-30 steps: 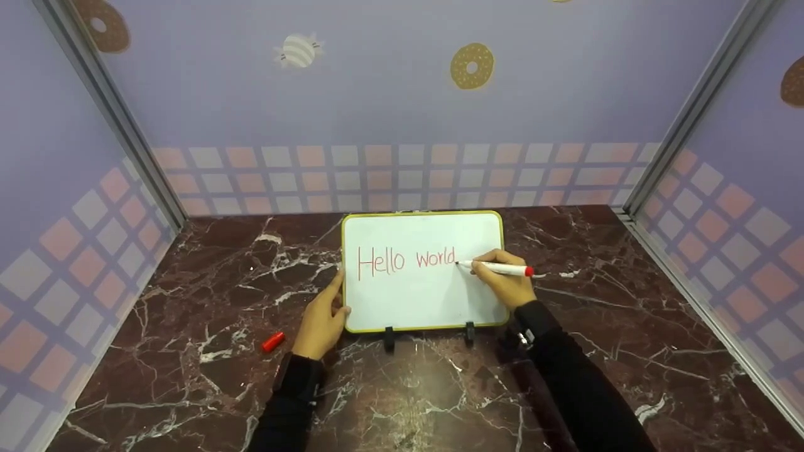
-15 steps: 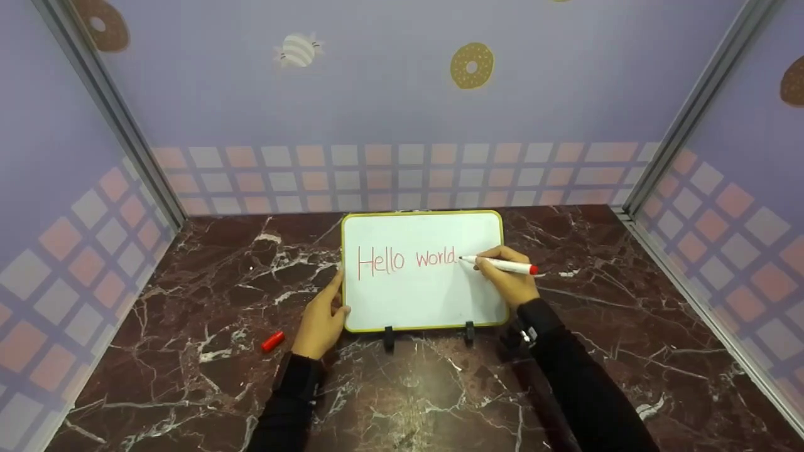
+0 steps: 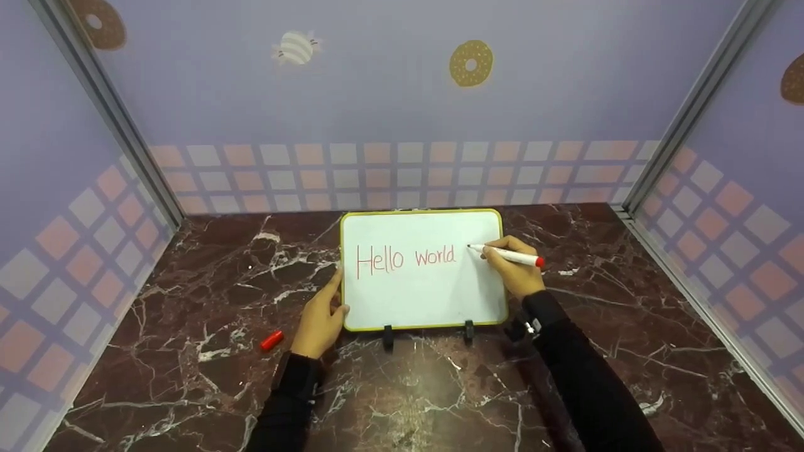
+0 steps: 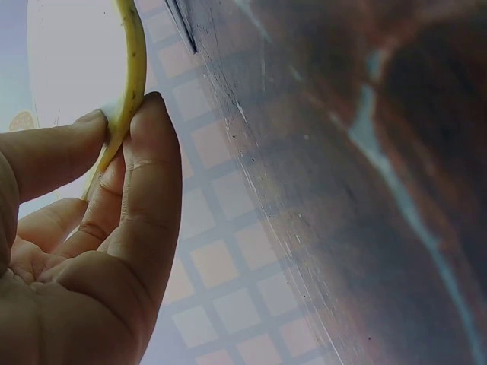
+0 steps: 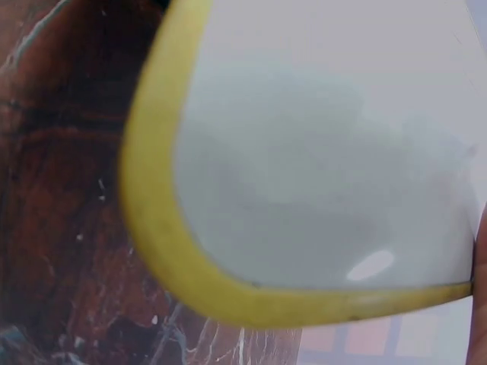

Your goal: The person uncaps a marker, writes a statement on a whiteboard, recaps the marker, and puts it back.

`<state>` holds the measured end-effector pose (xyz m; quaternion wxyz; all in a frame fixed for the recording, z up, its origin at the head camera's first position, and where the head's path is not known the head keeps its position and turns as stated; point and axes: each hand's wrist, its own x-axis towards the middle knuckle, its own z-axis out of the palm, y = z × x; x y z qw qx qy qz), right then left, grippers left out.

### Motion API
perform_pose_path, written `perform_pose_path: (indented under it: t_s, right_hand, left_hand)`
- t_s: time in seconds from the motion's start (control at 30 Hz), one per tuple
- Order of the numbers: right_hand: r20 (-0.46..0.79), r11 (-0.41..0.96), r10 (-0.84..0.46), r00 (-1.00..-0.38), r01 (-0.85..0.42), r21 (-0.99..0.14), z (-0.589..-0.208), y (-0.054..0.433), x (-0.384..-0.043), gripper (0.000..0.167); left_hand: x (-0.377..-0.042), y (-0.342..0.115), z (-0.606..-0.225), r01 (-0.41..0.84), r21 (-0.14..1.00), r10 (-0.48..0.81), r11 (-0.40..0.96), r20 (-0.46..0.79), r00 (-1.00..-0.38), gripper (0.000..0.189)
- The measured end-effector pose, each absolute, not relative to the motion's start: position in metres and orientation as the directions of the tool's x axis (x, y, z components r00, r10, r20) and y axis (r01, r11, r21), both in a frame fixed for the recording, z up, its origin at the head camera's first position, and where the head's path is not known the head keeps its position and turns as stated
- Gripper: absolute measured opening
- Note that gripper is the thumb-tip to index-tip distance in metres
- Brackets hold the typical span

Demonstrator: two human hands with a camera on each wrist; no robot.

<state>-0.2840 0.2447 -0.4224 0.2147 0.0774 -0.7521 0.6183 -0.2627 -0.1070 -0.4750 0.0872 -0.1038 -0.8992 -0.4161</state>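
A whiteboard (image 3: 414,295) with a yellow frame leans upright at the middle of the table, bearing "Hello world" in red. My left hand (image 3: 319,320) grips its left edge; in the left wrist view the thumb and fingers pinch the yellow frame (image 4: 135,65). In my right hand (image 3: 516,270) I hold a red-ended whiteboard marker (image 3: 512,256), its dark tip at the board's surface just right of and above the final "d". The right wrist view shows a rounded corner of the yellow frame (image 5: 152,190), with only a sliver of my hand (image 5: 479,304) at the right edge.
A red marker cap (image 3: 272,341) lies on the dark marbled table (image 3: 188,389), left of my left hand. Two black stand feet (image 3: 388,337) jut out below the board's bottom edge. Purple walls (image 3: 389,81) enclose the table at the back and both sides.
My right hand has moved the marker up and to the right, from beside the "d" to a spot slightly higher. My left hand keeps its hold on the board.
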Motion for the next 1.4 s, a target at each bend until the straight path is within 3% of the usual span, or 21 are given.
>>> perform_pose_path:
  t_s: [0.63,1.4]
  right_hand:
    - [0.427,0.206,0.158,-0.89,-0.393,-0.896,-0.4211,0.2444,-0.2867,0.01]
    - [0.428,0.278,0.121,-0.896,-0.384,-0.881,-0.4224,0.2452,-0.2825,0.009]
  left_hand:
    - [-0.2606,-0.1062,-0.4744,0.265,0.754,0.115,0.601,0.246,-0.962,0.072]
    - [-0.2615,-0.1059,-0.4732,0.24,0.75,0.101,0.616,0.226,-0.969,0.073]
